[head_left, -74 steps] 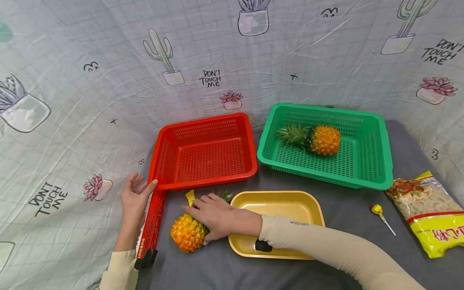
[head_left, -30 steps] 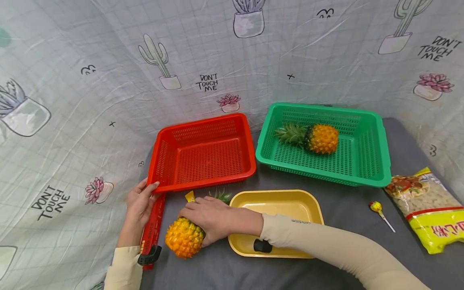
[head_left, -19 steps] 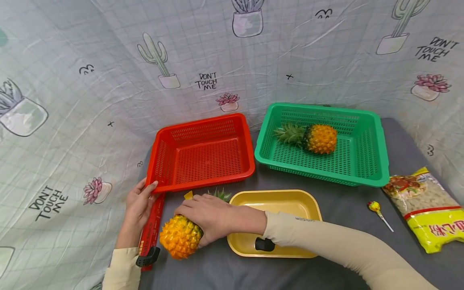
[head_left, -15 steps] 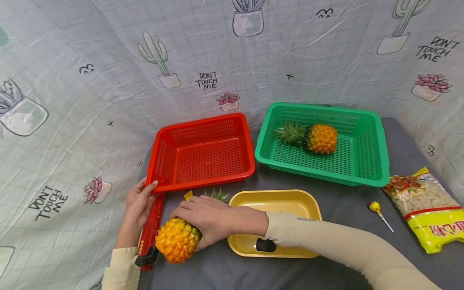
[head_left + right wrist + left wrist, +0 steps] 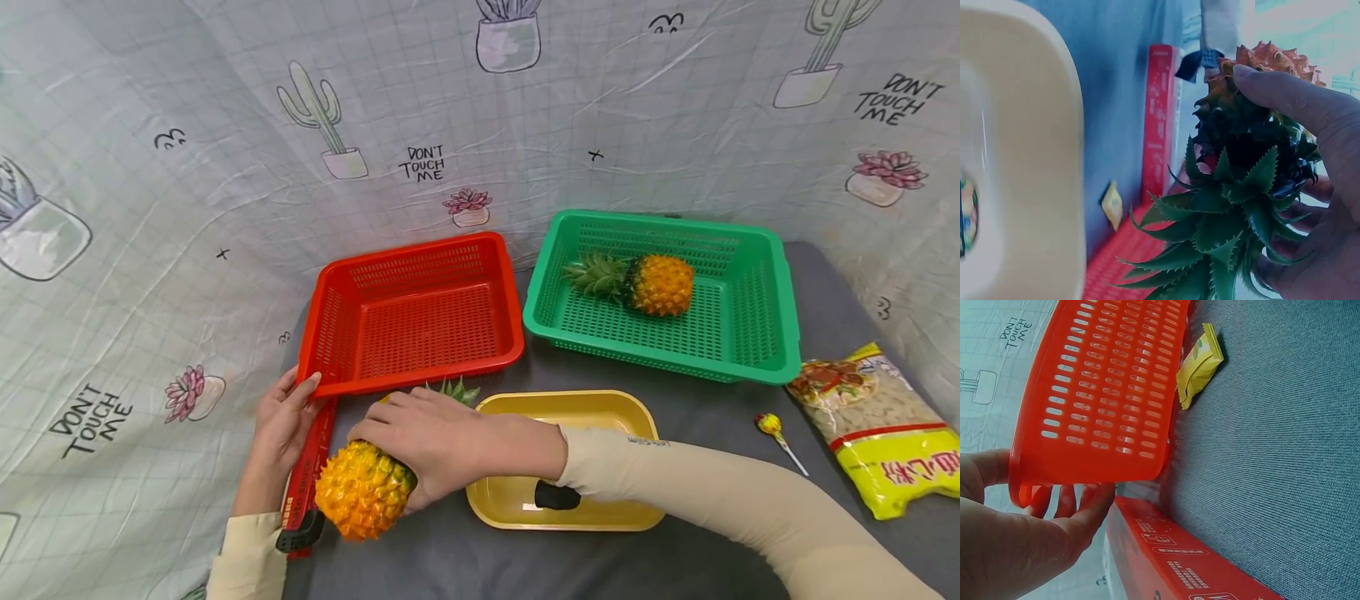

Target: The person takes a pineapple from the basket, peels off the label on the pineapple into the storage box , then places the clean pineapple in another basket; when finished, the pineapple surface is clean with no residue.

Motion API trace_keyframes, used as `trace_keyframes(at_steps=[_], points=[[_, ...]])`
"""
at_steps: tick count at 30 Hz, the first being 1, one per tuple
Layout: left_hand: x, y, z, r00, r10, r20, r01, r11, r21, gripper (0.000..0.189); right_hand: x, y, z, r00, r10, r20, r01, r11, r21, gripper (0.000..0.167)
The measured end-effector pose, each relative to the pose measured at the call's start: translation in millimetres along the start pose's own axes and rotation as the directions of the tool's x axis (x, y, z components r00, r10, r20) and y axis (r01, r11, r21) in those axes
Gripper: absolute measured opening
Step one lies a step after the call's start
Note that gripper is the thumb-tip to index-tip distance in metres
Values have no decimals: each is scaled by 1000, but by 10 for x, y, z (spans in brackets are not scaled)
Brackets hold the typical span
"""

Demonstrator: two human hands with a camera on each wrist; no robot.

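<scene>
My right hand grips a small orange pineapple, its base tipped toward the left. Green crown leaves show below the fingers in the right wrist view, and the fruit is raised off the cloth. With my left hand I hold the near-left corner of a red perforated basket; in the left wrist view the thumb lies on one side of the rim and the fingers curl on the other. Inside the green basket lies a second pineapple.
A yellow tray sits beneath my right forearm. Beside my left wrist lies a long red box. A small yellow packet lies near the red basket. To the right are a lollipop and a yellow-labelled food bag.
My right hand has taken a firmer hold of the pineapple, lifted it and shifted it leftward. My left hand has closed around the red basket's corner. The baskets stay in place.
</scene>
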State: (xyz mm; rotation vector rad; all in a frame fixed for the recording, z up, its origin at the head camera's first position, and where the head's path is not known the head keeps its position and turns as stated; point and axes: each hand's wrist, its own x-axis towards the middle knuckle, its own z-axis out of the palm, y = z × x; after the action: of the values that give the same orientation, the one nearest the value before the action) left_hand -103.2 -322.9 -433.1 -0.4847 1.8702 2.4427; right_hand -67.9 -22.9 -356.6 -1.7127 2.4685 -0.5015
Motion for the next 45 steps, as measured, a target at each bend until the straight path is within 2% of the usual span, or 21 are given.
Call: trace_keyframes(at_steps=[9,14,18,30,33,37,45], points=[[-13,-2,1,1000,-9,-27,9,1000,-19,61,-128,154,-297,996,87,-15,-87,996,-32,98],[-9,-7,1,1000,-6,-16,5,999,-43,61,-220,261,-417,990,136,-22,-136,991,12,97],[-5,-21,10,1000,-2,-4,2,999,-45,60,-300,348,-490,983,180,-41,-177,982,58,94],[-45,-51,11,1000,17,11,-17,999,-36,60,-601,652,-802,951,281,-128,-273,959,82,94],[-46,-43,6,1000,19,20,-18,999,-40,58,-718,758,-889,936,313,-162,-296,948,117,93],[-42,-33,1,999,15,38,-13,999,-52,57,-890,916,-991,905,378,-193,-353,923,151,92],[-62,-29,-26,999,-5,39,7,999,-43,60,-1283,1253,-1030,814,540,-216,-499,839,215,100]])
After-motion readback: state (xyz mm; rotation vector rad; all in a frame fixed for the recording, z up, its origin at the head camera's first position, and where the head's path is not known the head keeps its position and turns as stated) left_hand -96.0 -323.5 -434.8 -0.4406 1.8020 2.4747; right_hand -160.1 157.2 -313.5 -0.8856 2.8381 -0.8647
